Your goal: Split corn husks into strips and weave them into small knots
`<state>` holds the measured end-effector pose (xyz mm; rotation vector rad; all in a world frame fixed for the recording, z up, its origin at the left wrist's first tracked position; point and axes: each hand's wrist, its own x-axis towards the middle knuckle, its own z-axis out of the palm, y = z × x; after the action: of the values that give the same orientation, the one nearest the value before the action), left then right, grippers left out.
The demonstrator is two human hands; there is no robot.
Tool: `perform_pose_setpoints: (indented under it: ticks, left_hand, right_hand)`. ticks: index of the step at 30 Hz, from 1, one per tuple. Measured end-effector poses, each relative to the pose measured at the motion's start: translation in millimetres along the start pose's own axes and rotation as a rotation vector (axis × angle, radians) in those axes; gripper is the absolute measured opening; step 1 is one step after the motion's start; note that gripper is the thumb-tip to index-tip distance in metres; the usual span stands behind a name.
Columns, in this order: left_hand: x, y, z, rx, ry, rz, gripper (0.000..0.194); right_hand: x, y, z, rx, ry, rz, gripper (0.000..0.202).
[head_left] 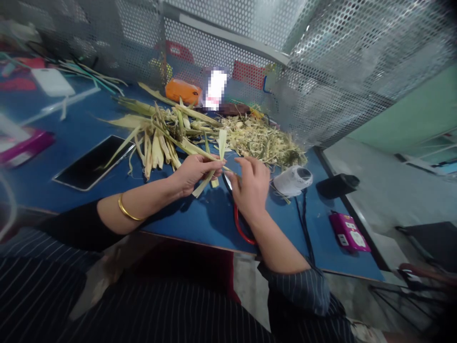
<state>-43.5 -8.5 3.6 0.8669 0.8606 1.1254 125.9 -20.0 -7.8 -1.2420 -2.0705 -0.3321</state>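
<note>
Head camera: our two bare hands meet above the front of a blue table [200,226]. Our left hand [194,174] pinches pale green, leaf-like strips [222,144] between thumb and fingers, where they cross; one stands upright, and others angle down below the fingers. Our right hand [253,186] is just beside them, thumb and fingers curved around the narrow end; we cannot tell whether they close on it. A gold bangle [127,209] circles our left forearm.

We judge the strips very light, thin and bendy, dry enough to split along the grain if pulled or creased sharply. The crossing looks the best place to take hold, with a flat, gentle pinch; the loose tips probably fold under a push.

Behind our left hand lies a bundle of broader dry leaves [157,150], with a heap of fine shreds [266,138] to its right. A dark phone [94,164] lies left of the bundle. Under our right wrist curves a red handle [238,226], its tool partly hidden. Farther right are a white spool [290,182], a black spool [333,186] and a purple packet [350,232]. An orange pouch [183,91] sits at the back, near perforated metal mesh [221,35].
</note>
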Motion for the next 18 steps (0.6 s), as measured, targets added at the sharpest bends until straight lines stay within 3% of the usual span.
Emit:
perform_pose_setpoints:
  ticks: [4, 8, 10, 14, 16, 18]
  left_hand:
    - [1.7, -3.9, 1.0, 0.04, 0.076, 0.052, 0.021]
    - [6.2, -9.3, -2.0, 0.111, 0.102, 0.147, 0.013]
    - [7.8, -10.0, -5.1, 0.131, 0.1, 0.129, 0.015]
    - [6.2, -5.4, -9.5, 0.239, 0.053, 0.062, 0.023]
    - [3.3, -3.8, -9.0, 0.332, -0.027, 0.049, 0.02]
    - [0.1, -4.6, -7.4, 0.421, -0.125, 0.023, 0.019]
  right_hand:
    - [-1.4, -2.7, 6.7, -0.037, -0.242, -0.086, 0.029]
    - [-4.6, -12.7, 4.7, 0.028, -0.293, -0.151, 0.029]
    - [-4.1, -13.1, 2.0, 0.15, -0.34, -0.09, 0.03]
    - [2.6, -1.0, 0.5, 0.692, -0.33, 0.387, 0.037]
    - [6.9, 6.4, 1.7, 1.0, -0.274, 0.658, 0.041]
    - [9.9, 10.5, 3.1, 1.248, -0.296, 0.846, 0.04]
